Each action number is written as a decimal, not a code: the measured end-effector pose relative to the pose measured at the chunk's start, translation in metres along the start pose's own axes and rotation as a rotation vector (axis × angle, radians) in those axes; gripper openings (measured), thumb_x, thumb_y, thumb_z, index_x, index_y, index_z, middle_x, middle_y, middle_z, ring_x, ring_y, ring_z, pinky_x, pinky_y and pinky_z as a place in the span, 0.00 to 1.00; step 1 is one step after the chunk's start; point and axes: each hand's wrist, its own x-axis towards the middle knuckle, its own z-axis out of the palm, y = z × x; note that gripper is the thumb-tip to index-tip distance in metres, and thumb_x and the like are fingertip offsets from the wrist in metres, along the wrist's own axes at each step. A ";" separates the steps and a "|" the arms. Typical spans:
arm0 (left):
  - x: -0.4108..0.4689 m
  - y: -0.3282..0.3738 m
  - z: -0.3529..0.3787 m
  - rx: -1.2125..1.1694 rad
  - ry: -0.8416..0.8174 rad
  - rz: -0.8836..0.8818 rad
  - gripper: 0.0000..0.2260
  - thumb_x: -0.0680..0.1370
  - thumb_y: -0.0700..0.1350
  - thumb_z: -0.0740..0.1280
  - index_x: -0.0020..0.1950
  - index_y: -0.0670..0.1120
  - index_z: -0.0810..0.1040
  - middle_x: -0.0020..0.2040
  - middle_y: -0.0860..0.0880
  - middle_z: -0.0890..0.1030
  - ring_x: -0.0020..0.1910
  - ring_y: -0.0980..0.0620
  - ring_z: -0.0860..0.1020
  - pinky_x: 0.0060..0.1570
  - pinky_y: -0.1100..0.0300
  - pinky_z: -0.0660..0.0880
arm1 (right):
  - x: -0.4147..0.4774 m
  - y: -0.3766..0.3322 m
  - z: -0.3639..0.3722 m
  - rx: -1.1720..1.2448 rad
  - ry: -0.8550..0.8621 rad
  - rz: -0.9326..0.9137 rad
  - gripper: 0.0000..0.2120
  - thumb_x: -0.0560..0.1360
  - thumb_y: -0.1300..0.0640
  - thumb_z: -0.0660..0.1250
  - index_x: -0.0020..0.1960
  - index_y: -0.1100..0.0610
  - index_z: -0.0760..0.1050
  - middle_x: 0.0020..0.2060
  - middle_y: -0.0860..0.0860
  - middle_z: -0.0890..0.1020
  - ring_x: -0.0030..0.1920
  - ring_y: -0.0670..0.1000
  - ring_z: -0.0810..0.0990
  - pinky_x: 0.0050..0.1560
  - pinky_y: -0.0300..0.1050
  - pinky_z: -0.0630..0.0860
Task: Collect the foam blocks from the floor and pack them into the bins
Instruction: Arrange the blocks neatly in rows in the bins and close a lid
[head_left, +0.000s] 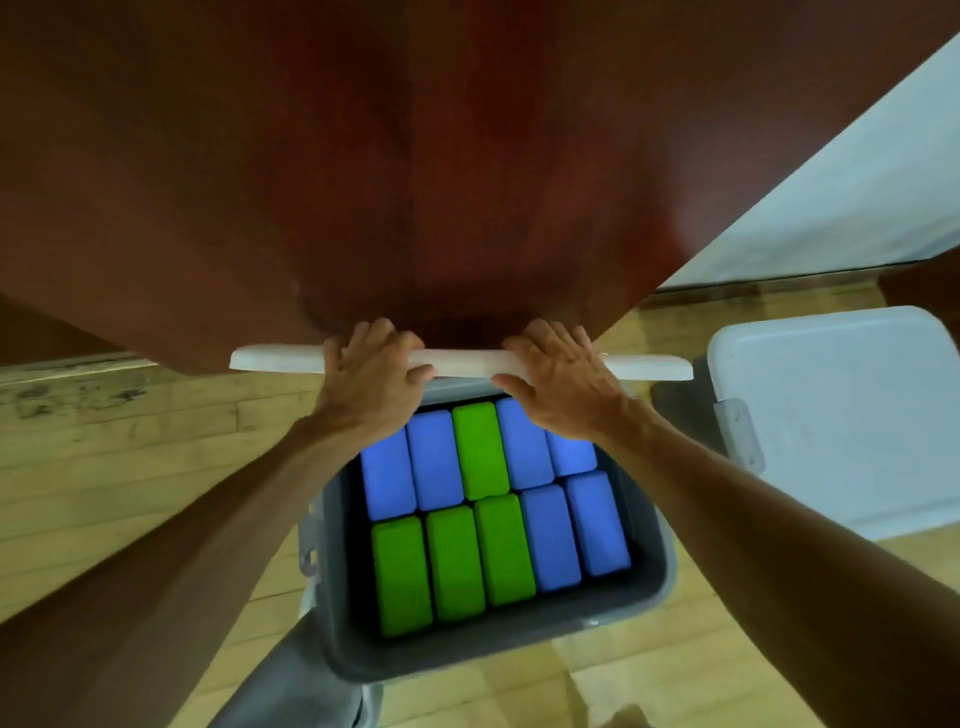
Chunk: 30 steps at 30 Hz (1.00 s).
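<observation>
Ten foam blocks (493, 514) lengthwise front-to-back in bin (649, 613); both hands' grip clamps lid (467, 364) edge.

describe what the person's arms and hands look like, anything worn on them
Both arms are bare as far as the view shows: no sleeves, gloves or watch visible. The left hand and right hand are uncovered. There may be a ring on a right-hand finger, but it is too small to tell.

Dim, warm indoor light; the foam blocks (498, 519) glow oversaturated blue and green inside the shadowed bin (649, 587); wide-angle bending stretches both forearms at the lower corners; the whole picture is soft, slightly blurred.
</observation>
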 end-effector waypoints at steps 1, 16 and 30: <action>-0.008 0.006 0.003 -0.013 -0.008 -0.021 0.15 0.80 0.52 0.60 0.65 0.49 0.73 0.59 0.49 0.70 0.62 0.49 0.66 0.64 0.47 0.59 | -0.012 0.006 0.002 -0.034 -0.020 0.030 0.35 0.76 0.34 0.45 0.53 0.60 0.78 0.45 0.57 0.80 0.46 0.60 0.77 0.49 0.54 0.70; -0.185 0.117 0.094 0.068 0.037 -0.178 0.16 0.75 0.52 0.67 0.62 0.50 0.74 0.59 0.49 0.71 0.63 0.48 0.65 0.61 0.52 0.59 | -0.200 0.046 0.060 0.061 0.169 -0.169 0.28 0.70 0.32 0.63 0.49 0.58 0.74 0.44 0.54 0.77 0.45 0.57 0.75 0.44 0.52 0.71; -0.224 0.031 0.251 0.112 0.121 0.139 0.12 0.75 0.50 0.69 0.54 0.51 0.69 0.51 0.54 0.68 0.53 0.53 0.65 0.53 0.58 0.61 | -0.227 0.009 0.213 -0.010 0.142 -0.393 0.26 0.70 0.37 0.70 0.52 0.58 0.71 0.46 0.52 0.75 0.44 0.54 0.75 0.46 0.48 0.71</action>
